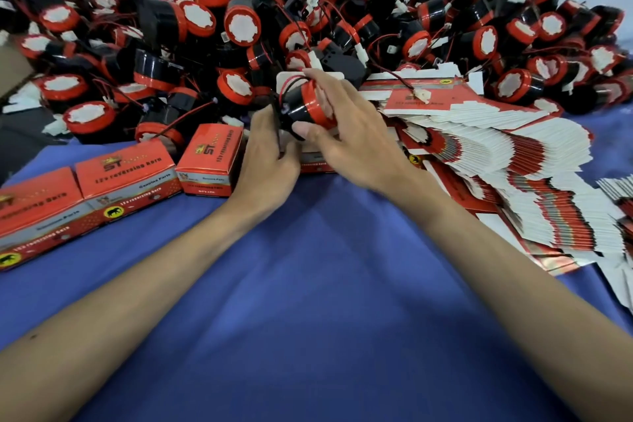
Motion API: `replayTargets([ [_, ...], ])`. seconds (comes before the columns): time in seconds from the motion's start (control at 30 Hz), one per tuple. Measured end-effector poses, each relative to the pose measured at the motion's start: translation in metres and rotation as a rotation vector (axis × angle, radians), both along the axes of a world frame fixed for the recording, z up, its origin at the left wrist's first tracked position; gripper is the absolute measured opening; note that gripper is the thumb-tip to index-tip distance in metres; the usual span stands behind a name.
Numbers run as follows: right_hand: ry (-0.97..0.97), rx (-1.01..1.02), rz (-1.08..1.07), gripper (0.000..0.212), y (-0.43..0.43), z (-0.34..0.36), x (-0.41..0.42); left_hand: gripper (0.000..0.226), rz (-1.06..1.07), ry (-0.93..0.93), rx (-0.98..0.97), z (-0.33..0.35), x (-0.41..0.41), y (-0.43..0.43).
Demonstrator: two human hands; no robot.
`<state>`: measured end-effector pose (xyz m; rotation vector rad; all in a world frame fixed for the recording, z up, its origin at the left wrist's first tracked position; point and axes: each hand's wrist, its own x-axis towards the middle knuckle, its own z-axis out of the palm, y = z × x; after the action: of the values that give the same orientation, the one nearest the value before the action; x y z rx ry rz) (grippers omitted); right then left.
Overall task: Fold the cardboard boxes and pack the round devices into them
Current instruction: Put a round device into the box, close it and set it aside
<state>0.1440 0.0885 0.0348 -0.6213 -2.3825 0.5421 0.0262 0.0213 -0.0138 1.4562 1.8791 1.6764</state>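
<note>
My right hand point(346, 134) grips a round black device with a red rim point(306, 106), thumb below and fingers over its face, a red wire looped over it. My left hand point(269, 154) holds the open red box point(315, 163) beneath it, mostly hidden by both hands; a white flap point(287, 79) stands behind the device. Three closed red boxes point(209, 161) lie in a row to the left. A fanned stack of flat box blanks point(513, 175) lies to the right.
A large heap of round black-and-red devices point(308, 17) with wires and white connectors fills the back of the table. Blue cloth point(308, 284) covers the near table. More flat blanks point(620, 192) show at the right edge.
</note>
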Motion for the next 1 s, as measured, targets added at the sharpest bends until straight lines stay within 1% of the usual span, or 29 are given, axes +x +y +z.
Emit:
replayTargets([
  [0.1,-0.05,0.083,-0.055,0.064,0.0,-0.002,0.004,0.025,0.009,-0.021,0.003,0.001,-0.001,-0.002],
  [0.2,-0.155,0.182,-0.151,0.063,-0.002,-0.005,0.003,0.027,0.048,0.0,0.021,0.001,0.001,-0.004],
  [0.3,-0.252,0.316,-0.203,0.059,-0.005,-0.008,0.001,0.028,0.042,-0.027,0.008,0.002,0.004,-0.006],
  [0.4,-0.357,0.403,-0.215,0.058,-0.007,-0.008,0.003,0.027,0.028,-0.071,0.004,0.003,0.005,-0.007],
  [0.47,-0.418,0.41,-0.196,0.055,-0.005,-0.007,0.004,0.028,0.021,-0.11,0.008,0.004,0.005,-0.007],
  [0.57,-0.504,0.392,-0.191,0.052,-0.005,-0.009,0.006,0.029,0.014,-0.121,-0.003,0.004,0.006,-0.008],
  [0.67,-0.619,0.49,-0.175,0.047,-0.008,-0.017,0.0,0.029,-0.017,-0.11,-0.023,0.006,0.008,-0.008],
  [0.83,-0.568,0.544,-0.272,0.033,-0.01,-0.018,-0.001,0.027,0.015,-0.072,-0.029,0.004,0.006,-0.006],
  [0.9,-0.554,0.54,-0.284,0.022,-0.008,-0.012,0.002,0.027,0.028,-0.045,-0.037,0.002,0.006,-0.005],
  [1.0,-0.574,0.468,-0.271,0.024,-0.003,-0.001,0.005,0.026,0.025,-0.042,-0.025,-0.001,0.003,-0.003],
])
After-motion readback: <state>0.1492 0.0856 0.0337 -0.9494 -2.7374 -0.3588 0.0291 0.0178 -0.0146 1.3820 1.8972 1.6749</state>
